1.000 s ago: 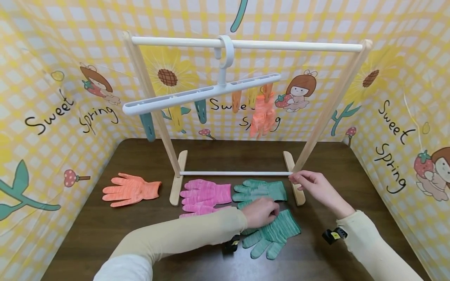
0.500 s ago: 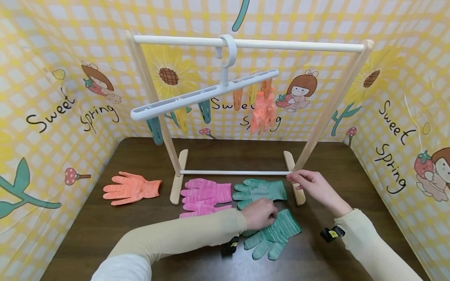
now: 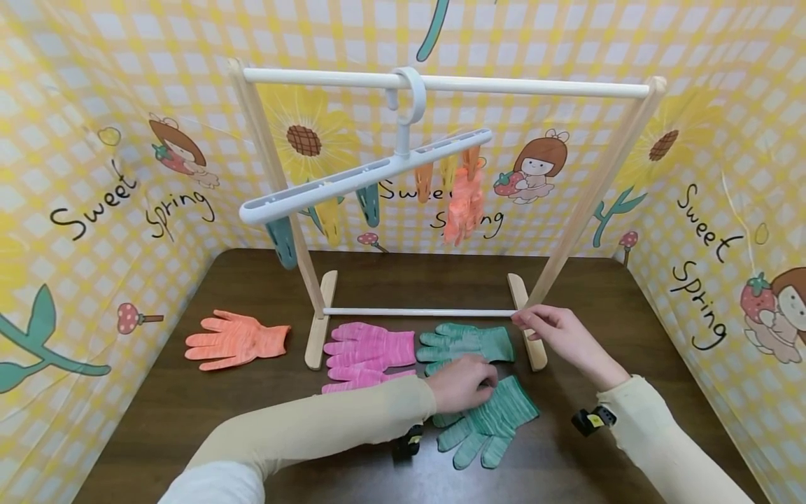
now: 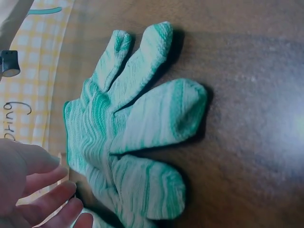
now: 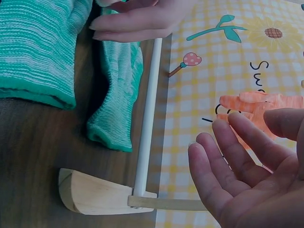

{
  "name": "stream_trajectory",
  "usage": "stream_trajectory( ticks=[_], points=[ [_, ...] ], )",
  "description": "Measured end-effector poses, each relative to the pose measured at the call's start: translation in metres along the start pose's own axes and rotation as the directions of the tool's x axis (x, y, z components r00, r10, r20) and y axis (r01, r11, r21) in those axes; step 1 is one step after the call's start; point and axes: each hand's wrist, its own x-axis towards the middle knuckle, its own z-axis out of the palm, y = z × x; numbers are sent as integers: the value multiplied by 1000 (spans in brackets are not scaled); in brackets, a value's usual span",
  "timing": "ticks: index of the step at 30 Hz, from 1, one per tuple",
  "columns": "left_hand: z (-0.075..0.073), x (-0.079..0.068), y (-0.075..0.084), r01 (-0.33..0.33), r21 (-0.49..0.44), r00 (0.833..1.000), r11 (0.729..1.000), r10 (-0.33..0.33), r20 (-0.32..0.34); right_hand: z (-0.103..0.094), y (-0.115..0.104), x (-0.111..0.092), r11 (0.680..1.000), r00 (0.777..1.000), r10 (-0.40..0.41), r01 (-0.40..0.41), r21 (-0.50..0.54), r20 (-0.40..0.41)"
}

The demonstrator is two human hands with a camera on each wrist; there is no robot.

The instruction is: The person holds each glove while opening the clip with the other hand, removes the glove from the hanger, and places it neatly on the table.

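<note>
My left hand point(image 3: 462, 385) is above two green gloves, its fingers loosely bent and holding nothing. The nearer green glove point(image 3: 494, 423) lies palm-down or palm-up, I cannot tell, with fingers toward the front; the other green glove point(image 3: 469, 341) lies behind my hand. In the left wrist view, my fingers point(image 4: 57, 202) are beside the glove's cuff. My right hand point(image 3: 554, 339) is in front of the rack's right foot, fingers relaxed; the right wrist view shows its palm point(image 5: 266, 199) with nothing in it. An orange glove point(image 3: 464, 206) hangs clipped at the hanger's right end.
A wooden rack point(image 3: 604, 189) carries a pale hanger point(image 3: 352, 175) on its white top bar. Several clothespins, including a teal clothespin point(image 3: 283, 241), hang from it. Pink gloves point(image 3: 368, 346) and an orange glove point(image 3: 236, 341) lie on the brown table point(image 3: 252, 280).
The hanger has swivelled on its hook, its left end moving right and its right end moving left with the clipped orange glove. Both hands have hardly moved.
</note>
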Motion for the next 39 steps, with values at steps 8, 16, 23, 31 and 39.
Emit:
stream_trajectory(
  ticks=[8,16,23,31,39],
  points=[
    [-22,-1,-11,87,-177,987,980,-109,-117,-1,-11,6,1000,1000,13,-14,-15,-22],
    [-49,-3,-28,107,-311,917,944,-215,-336,-7,-32,19,999,997,-35,32,-39,-68],
    [-70,3,-44,82,-398,834,914,-281,-474,-16,-57,36,995,991,-75,67,-74,-113],
    [-87,14,-53,94,-397,772,913,-319,-550,-20,-88,59,992,973,-125,127,-6,-195],
    [-106,30,-58,51,-459,703,887,-358,-614,-23,-112,84,981,932,-191,175,-79,-310]
  ],
)
